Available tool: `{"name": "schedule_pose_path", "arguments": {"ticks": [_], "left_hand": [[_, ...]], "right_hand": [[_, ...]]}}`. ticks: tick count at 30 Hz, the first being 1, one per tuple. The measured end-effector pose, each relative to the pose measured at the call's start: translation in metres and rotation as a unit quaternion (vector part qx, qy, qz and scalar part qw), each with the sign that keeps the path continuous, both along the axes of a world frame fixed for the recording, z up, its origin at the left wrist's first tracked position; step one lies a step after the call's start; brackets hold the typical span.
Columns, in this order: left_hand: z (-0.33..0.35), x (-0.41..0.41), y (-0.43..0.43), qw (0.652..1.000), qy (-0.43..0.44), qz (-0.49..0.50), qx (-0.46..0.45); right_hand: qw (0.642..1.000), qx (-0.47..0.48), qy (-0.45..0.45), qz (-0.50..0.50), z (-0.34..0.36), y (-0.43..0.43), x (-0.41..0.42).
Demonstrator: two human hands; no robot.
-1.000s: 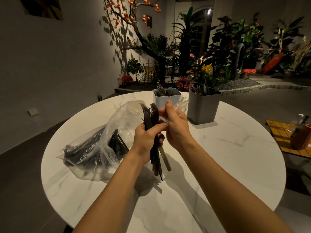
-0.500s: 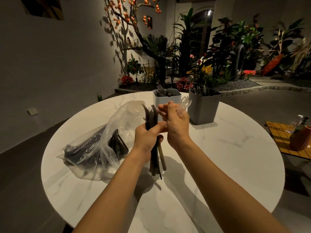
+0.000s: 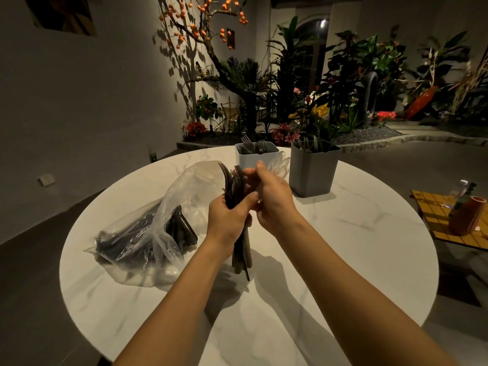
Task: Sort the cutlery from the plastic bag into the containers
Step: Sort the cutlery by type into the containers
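Lying on the left part of the round marble table (image 3: 343,247), one clear plastic bag (image 3: 148,233) sags open toward the table's middle, with a heap of dark cutlery inside, too overlapped to count. Over the table's middle, two bare hands meet above the marble. The left hand (image 3: 228,220) is wrapped around one bundle of dark cutlery (image 3: 235,186) and holds it upright, handles pointing down near the tabletop and rounded tops fanning above the fist. The bundle touches the bag's raised mouth on its left side. The right hand (image 3: 272,199) presses in against the left one, fingers curled, thumb and forefinger pinching at the tops of the bundle. A clear crinkled plastic piece (image 3: 280,165) shows just past its knuckles; whether the hand holds it cannot be told. At the table's far edge stand two square containers side by side, apart from each other. The white container (image 3: 253,159), straight beyond the hands, shows at least two fork heads. The grey container (image 3: 313,170) to its right holds several pale pieces. Open marble stretches over the table's right part and down to its near edge, where both forearms cross the rim. Off the table's right edge sits one low yellow tiled stand (image 3: 433,220) with a brown vase (image 3: 467,220) on it.
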State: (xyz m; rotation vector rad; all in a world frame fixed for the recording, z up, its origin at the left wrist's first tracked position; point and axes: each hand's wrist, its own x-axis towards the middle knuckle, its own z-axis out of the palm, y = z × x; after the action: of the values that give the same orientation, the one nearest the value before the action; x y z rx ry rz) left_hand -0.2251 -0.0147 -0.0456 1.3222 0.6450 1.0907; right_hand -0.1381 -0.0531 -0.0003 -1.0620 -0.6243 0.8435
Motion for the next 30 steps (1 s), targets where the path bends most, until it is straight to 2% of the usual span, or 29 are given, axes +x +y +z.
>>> {"name": "schedule_pose_path", "arguments": {"ticks": [4, 7, 13, 20, 24, 27, 30], "left_hand": [[0.001, -0.002, 0.001, 0.999, 0.030, 0.004, 0.032], [0.004, -0.006, 0.000, 0.999, 0.034, -0.028, 0.023], [0.006, -0.007, 0.001, 0.998, -0.036, -0.037, -0.036], [0.004, -0.002, -0.003, 0.999, -0.003, -0.028, 0.017], [0.002, 0.001, -0.004, 0.999, 0.006, -0.023, 0.035], [0.003, 0.001, -0.003, 0.999, -0.011, -0.026, 0.017], [0.004, 0.000, -0.003, 0.998, -0.035, -0.038, -0.037]], "right_hand": [[0.998, -0.016, 0.055, 0.027, 0.001, -0.003, -0.002], [0.997, -0.022, 0.054, 0.041, -0.002, -0.003, -0.002], [0.995, -0.031, 0.024, 0.087, -0.005, -0.004, -0.004], [0.999, -0.030, 0.015, -0.004, -0.007, 0.000, -0.006], [0.999, -0.028, 0.044, -0.011, -0.008, 0.002, -0.005], [0.999, -0.025, 0.044, 0.000, -0.009, 0.004, -0.004], [0.999, -0.027, 0.023, 0.016, -0.010, 0.008, -0.003]]}}
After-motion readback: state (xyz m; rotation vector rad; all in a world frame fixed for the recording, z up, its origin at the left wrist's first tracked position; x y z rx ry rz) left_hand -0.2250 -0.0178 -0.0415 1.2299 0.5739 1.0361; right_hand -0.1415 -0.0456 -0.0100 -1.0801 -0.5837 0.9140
